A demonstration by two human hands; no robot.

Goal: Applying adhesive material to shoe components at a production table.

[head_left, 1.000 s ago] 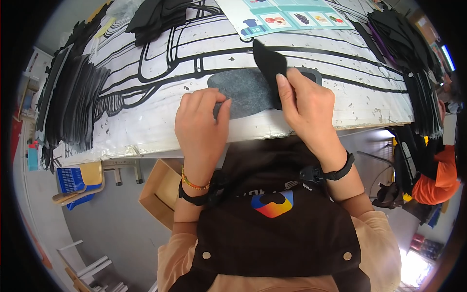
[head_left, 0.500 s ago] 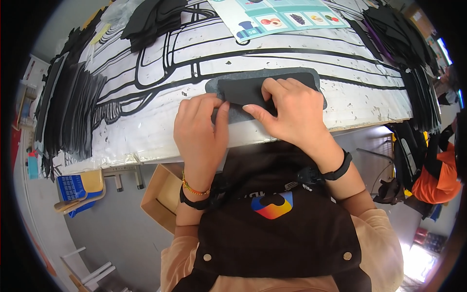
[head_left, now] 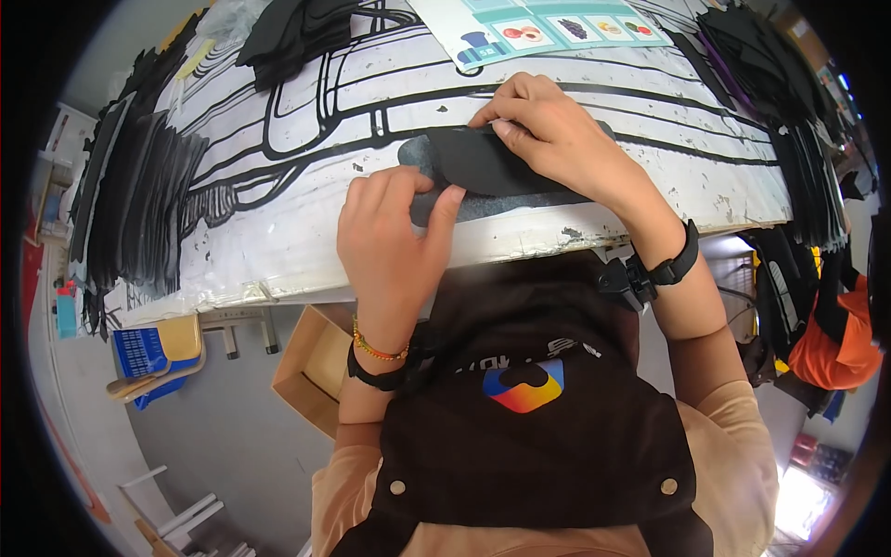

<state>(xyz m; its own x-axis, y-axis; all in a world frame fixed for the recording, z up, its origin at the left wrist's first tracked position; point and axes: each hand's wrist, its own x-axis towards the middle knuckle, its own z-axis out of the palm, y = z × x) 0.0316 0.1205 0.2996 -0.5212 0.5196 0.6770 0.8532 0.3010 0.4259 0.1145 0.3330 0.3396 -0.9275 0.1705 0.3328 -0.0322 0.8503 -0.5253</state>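
A black piece of fabric (head_left: 497, 167) lies over a longer dark grey piece with rounded corners (head_left: 419, 156), close to the table's front edge. My right hand (head_left: 554, 135) reaches over the black piece, with thumb and fingers closed at its far edge. Part of that edge is hidden under the hand. At the left end, my left hand (head_left: 390, 227) rests with bent fingertips on the grey piece. Its thumb is spread away from the fingers and touches near the black piece's lower left edge. The grey piece shows along the near side and at the left.
Stacks of black fabric pieces hang over the table (head_left: 278, 246) at the left (head_left: 153, 204) and right (head_left: 807, 176). More black fabric (head_left: 302, 37) and a printed picture sheet (head_left: 548, 35) lie at the back. Below stand a cardboard box (head_left: 311, 367) and a blue crate (head_left: 139, 351).
My right hand has moved away from me, from the black piece's middle to its far edge. The left thumb has spread farther from its fingers, and the black piece has shifted slightly.
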